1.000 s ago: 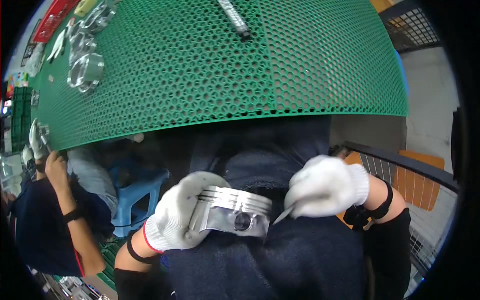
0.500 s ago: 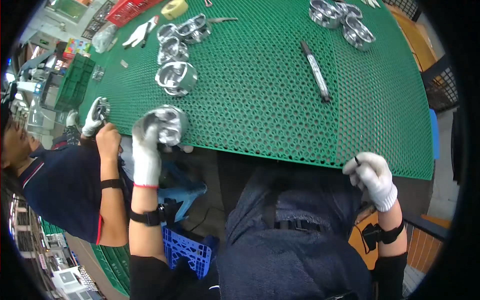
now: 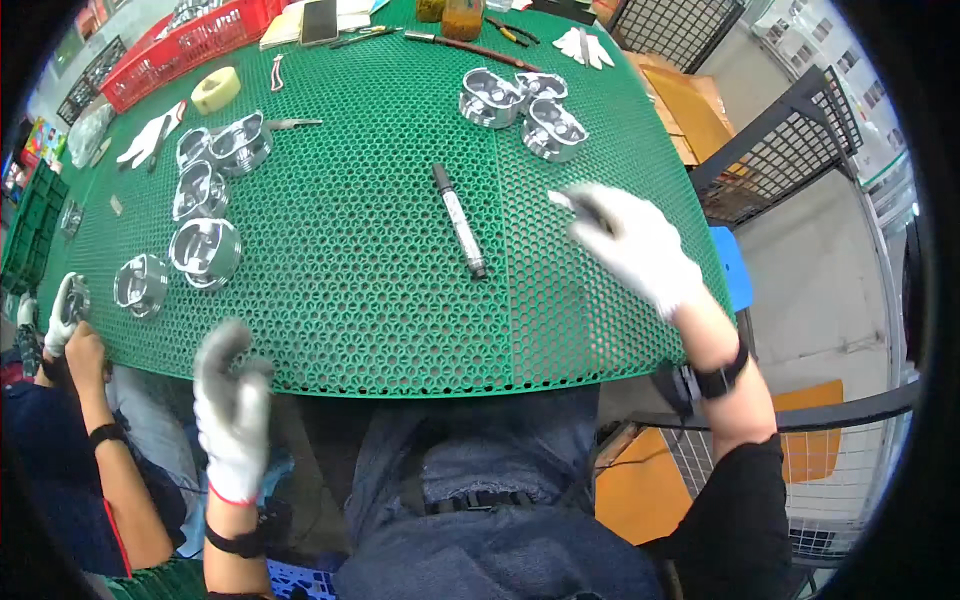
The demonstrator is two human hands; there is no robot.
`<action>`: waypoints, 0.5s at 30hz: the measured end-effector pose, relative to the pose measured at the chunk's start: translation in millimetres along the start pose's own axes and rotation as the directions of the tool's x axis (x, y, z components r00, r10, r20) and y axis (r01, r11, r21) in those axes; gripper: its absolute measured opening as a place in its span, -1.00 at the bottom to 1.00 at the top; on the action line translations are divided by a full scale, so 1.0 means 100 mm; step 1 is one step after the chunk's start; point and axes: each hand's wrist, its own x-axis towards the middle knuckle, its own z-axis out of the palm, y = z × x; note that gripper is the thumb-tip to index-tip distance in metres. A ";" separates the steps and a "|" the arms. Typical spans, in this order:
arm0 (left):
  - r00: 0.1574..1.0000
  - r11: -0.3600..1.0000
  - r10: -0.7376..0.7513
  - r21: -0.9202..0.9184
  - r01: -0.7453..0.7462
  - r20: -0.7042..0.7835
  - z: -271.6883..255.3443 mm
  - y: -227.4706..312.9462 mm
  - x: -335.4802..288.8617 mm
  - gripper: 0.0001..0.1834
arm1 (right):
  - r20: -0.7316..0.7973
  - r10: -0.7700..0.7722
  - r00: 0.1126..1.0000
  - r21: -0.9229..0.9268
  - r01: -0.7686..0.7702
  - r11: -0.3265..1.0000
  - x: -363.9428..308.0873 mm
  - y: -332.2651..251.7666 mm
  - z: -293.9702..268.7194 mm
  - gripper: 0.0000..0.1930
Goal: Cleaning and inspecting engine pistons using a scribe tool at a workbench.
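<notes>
head view: green mat (image 3: 350, 330) spans workspace. right hand (image 3: 635, 245) above mat; blur hides whether fingers pinch anything. left hand (image 3: 232, 410) by near edge, thumb and fingers spread, empty. metal pistons (image 3: 205, 254) in two groups, at left and beyond right hand; judged best gripped singly, by outer wall. marker (image 3: 460, 225) mid-mat, best left clear. pale sliver (image 3: 559, 199) at right hand's tip, best kept off metal.

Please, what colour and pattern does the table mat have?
The mat is green with honeycomb-like holes; it shows in the head view.
</notes>
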 end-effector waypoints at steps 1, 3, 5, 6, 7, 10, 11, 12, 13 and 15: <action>0.995 0.970 -0.067 -0.230 0.083 0.080 0.14 0.23 -0.08 -0.50 | 0.019 0.043 0.999 -0.011 -0.042 0.999 0.23 0.14 -0.01 -0.57; 0.965 0.977 0.014 -0.207 0.043 0.263 0.28 0.42 -0.12 -0.56 | 0.012 0.129 0.992 -0.019 -0.129 0.991 0.61 0.48 0.01 -0.48; 0.922 0.971 0.129 -0.238 -0.041 0.366 0.40 0.56 -0.15 -0.58 | 0.013 0.233 0.972 -0.083 -0.231 0.969 0.84 0.82 0.10 -0.44; 0.908 0.963 0.171 -0.260 -0.073 0.381 0.45 0.62 -0.19 -0.58 | 0.048 0.281 0.959 -0.147 -0.271 0.951 0.92 0.82 0.18 -0.43; 0.906 0.942 0.107 -0.335 0.040 0.410 0.50 0.67 -0.24 -0.59 | -0.032 0.282 0.959 -0.126 -0.284 0.951 0.89 0.83 0.26 -0.45; 0.862 0.885 0.025 -0.412 0.216 0.506 0.53 0.72 -0.30 -0.59 | -0.046 0.151 0.987 -0.036 -0.153 0.988 0.56 0.64 0.20 -0.54; 0.810 0.745 -0.107 -0.493 0.449 0.576 0.54 0.77 -0.28 -0.55 | -0.025 0.083 0.996 -0.091 -0.085 0.992 0.37 0.52 0.19 -0.63; 0.717 0.543 -0.212 -0.529 0.652 0.665 0.57 0.81 -0.24 -0.50 | 0.006 0.026 1.000 -0.117 -0.025 0.993 0.13 0.36 0.19 -0.68; 0.683 0.434 -0.248 -0.551 0.713 0.687 0.60 0.87 -0.20 -0.40 | 0.001 -0.092 0.996 -0.102 0.091 0.991 -0.10 0.23 0.23 -0.71; 0.636 0.014 -0.185 -0.645 0.764 0.749 0.70 0.89 -0.18 -0.35 | 0.031 -0.273 0.961 -0.082 0.275 0.958 -0.53 -0.24 0.23 -0.81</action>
